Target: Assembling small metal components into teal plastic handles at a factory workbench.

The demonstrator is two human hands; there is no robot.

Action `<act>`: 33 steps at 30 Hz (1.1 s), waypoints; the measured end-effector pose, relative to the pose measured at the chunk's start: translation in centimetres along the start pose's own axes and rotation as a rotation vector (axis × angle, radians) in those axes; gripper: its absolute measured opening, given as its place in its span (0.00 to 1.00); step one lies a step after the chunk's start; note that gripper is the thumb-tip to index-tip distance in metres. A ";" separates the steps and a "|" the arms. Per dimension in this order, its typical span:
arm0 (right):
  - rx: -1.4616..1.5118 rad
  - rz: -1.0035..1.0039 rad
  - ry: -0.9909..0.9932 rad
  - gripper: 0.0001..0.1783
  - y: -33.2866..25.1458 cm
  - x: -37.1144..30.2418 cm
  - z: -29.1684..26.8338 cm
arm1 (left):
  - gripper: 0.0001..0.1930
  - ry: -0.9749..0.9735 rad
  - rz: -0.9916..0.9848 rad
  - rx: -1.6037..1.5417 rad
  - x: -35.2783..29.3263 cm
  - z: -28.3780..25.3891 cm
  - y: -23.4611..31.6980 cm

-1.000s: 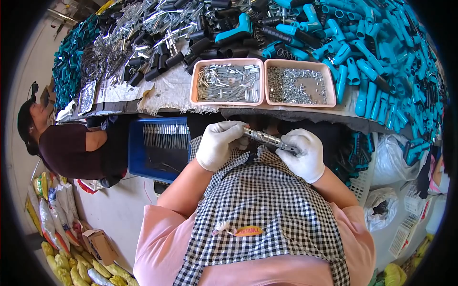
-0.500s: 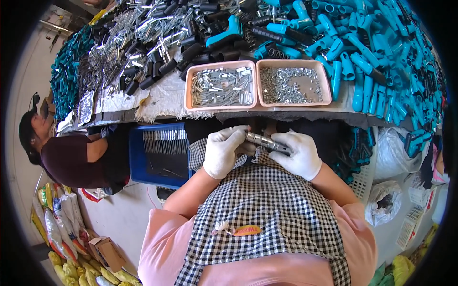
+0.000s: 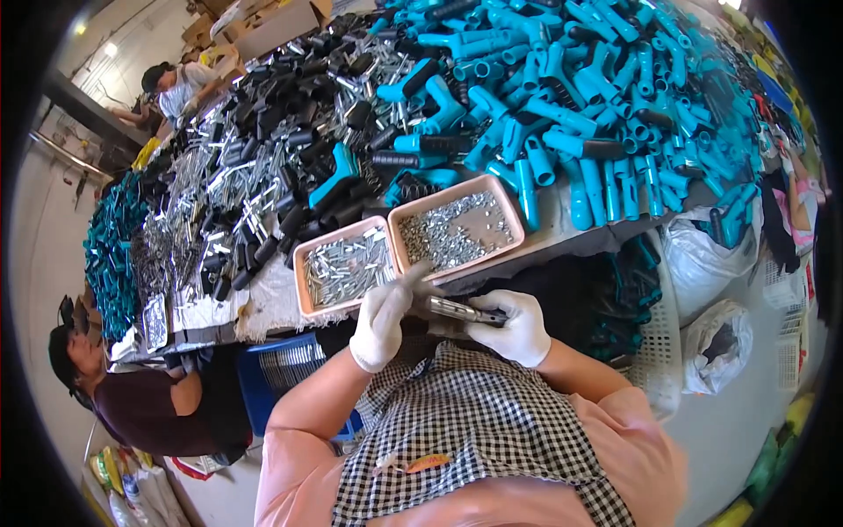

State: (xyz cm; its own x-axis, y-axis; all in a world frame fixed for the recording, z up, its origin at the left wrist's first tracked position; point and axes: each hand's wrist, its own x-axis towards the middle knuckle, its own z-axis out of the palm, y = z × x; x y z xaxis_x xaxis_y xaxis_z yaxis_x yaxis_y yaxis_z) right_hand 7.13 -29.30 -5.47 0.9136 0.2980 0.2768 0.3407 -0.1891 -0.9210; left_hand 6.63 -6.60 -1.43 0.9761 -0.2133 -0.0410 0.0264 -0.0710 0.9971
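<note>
My right hand (image 3: pixel 520 327), in a white glove, is closed around a slotted silver metal tube (image 3: pixel 455 309) held in front of my apron. My left hand (image 3: pixel 383 323), gloved in white too, is up by the tube's far end and the near edge of the trays. Its fingers are smeared by motion, so whether they hold anything is unclear. Just beyond it, a pink tray (image 3: pixel 307 304) contains many short silver pins. The pink tray beside it on the right (image 3: pixel 522 230) contains small silver metal pieces.
Teal pistol-shaped housings (image 3: pixel 606 79) heap up on the right of the table, black sleeves (image 3: pixel 272 180) and metal parts on the left. A blue bin (image 3: pixel 256 386) stands below the table's edge. One co-worker (image 3: pixel 140 408) sits at left, another (image 3: pixel 180 92) farther back.
My view has swung, so the table looks tilted and more of it shows. My left hand has come off the tube toward the trays; my right hand keeps the tube.
</note>
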 end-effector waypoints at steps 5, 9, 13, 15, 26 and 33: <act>0.129 0.180 0.100 0.15 1.2 -1.5 -2.8 | 0.15 -0.116 0.669 0.725 12.1 3.8 0.9; 0.111 0.227 0.137 0.16 1.4 -1.7 -4.5 | 0.18 -0.352 0.825 1.291 21.3 7.5 -0.5; 0.040 0.232 0.207 0.18 1.4 -2.5 -5.3 | 0.14 -0.423 0.758 1.576 24.6 9.2 -0.1; 0.021 0.272 0.225 0.17 1.5 -2.8 -5.5 | 0.10 -0.445 0.791 1.603 25.0 9.0 0.1; -0.050 0.245 0.179 0.16 2.9 -1.6 -5.6 | 0.21 -0.008 0.358 1.118 13.3 -1.5 4.0; -0.012 0.215 -0.025 0.15 0.6 0.4 -3.7 | 0.20 0.051 0.186 0.889 2.2 -6.4 3.8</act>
State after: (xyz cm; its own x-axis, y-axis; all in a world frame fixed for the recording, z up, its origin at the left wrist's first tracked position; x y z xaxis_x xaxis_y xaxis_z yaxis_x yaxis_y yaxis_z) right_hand 8.51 -32.78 -4.91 0.9596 0.2732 0.0674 0.1415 -0.2616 -0.9547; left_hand 10.24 -1.12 2.70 0.9570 -0.2542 0.1395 -0.2875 -0.7698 0.5698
